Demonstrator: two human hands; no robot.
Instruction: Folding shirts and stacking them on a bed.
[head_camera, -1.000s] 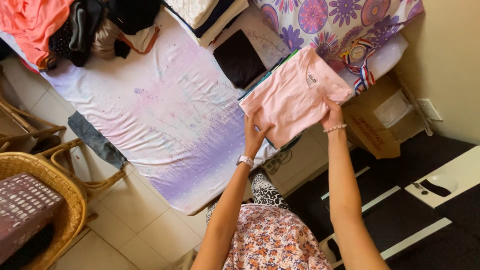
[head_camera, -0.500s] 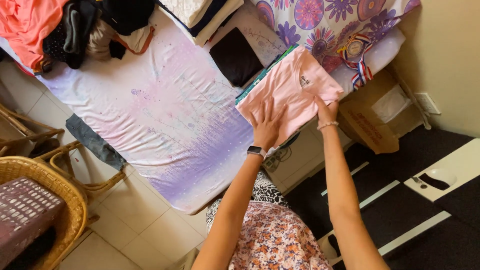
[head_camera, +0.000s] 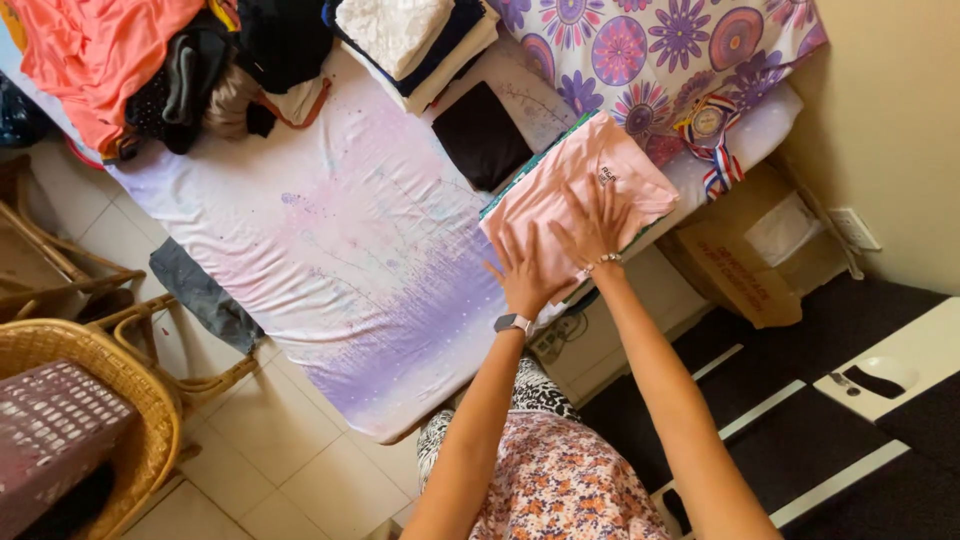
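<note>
A folded pink shirt is laid on a small stack near the right edge of the bed. It is pressed flat by the left hand and the right hand, both spread open, nothing gripped. The cloth is judged soft, light and limp; it is best taken by the folded edges.

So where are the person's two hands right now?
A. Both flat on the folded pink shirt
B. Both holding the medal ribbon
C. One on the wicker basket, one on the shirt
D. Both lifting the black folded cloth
A: the left hand and the right hand lie palm-down, fingers spread, on the folded pink shirt at the edge of the bed.
</note>
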